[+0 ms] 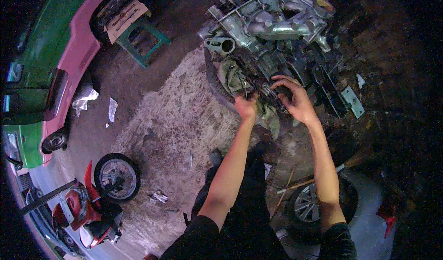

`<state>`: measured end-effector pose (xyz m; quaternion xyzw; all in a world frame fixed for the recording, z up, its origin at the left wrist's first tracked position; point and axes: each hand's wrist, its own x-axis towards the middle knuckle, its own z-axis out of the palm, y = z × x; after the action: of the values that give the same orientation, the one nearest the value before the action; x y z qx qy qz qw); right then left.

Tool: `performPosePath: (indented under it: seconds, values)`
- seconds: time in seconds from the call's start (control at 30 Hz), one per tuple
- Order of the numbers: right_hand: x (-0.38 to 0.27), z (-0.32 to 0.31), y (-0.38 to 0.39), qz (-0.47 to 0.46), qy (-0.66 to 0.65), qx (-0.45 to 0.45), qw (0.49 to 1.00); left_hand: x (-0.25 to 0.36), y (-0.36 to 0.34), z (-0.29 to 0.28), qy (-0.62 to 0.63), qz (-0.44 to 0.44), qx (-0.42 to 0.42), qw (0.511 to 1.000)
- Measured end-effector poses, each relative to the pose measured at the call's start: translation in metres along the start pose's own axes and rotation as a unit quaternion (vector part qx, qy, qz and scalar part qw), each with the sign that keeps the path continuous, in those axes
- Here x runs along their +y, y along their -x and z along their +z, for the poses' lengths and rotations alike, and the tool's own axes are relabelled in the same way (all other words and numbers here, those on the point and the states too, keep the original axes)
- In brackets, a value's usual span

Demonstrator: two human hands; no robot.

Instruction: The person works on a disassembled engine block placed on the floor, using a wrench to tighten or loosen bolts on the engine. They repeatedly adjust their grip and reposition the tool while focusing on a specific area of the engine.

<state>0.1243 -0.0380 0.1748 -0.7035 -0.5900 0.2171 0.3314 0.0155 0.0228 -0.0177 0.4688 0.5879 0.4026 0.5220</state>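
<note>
My left hand (247, 107), grip unclear, is at crumpled grey-green cloth (230, 74), probably soft, best pinched by near folds; my right hand (299, 103) curves open.

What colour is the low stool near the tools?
Green stool, best seen in the head view.

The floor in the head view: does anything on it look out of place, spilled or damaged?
Yes. A crumpled silvery sheet and a pale scrap lie loose on the floor near the green-and-pink vehicle; another crumpled pale piece lies near the motorcycle wheel. They look discarded rather than put away.
</note>
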Motion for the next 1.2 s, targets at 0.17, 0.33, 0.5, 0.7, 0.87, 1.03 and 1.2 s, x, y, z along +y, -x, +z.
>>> performPosePath:
  seconds: [0.17,0.33,0.5,0.7,0.87,1.03,1.2]
  values:
    - [0.003,0.002,-0.001,-0.003,-0.014,0.021,1.0,0.011,0.001,-0.001,0.06,-0.043,-0.005,0.997]
    - [0.005,0.002,0.0,-0.004,-0.011,0.025,1.0,0.012,-0.002,-0.001,0.185,-0.104,-0.047,0.976]
    - [0.007,0.003,0.0,-0.01,-0.014,0.033,0.999,-0.011,-0.014,0.006,0.18,-0.072,-0.071,0.978]
    - [0.01,0.005,0.001,-0.004,-0.012,0.041,0.999,-0.01,-0.013,-0.002,0.295,-0.068,-0.13,0.944]
    - [0.01,0.006,0.001,0.003,-0.029,0.05,0.998,-0.004,-0.011,-0.003,0.22,-0.072,-0.114,0.966]
    - [0.009,0.006,0.004,0.002,-0.019,0.053,0.998,-0.001,-0.008,-0.004,0.242,-0.158,-0.094,0.953]
    - [0.01,0.006,0.003,0.007,-0.02,0.041,0.999,0.005,-0.009,-0.005,0.109,-0.149,-0.087,0.979]
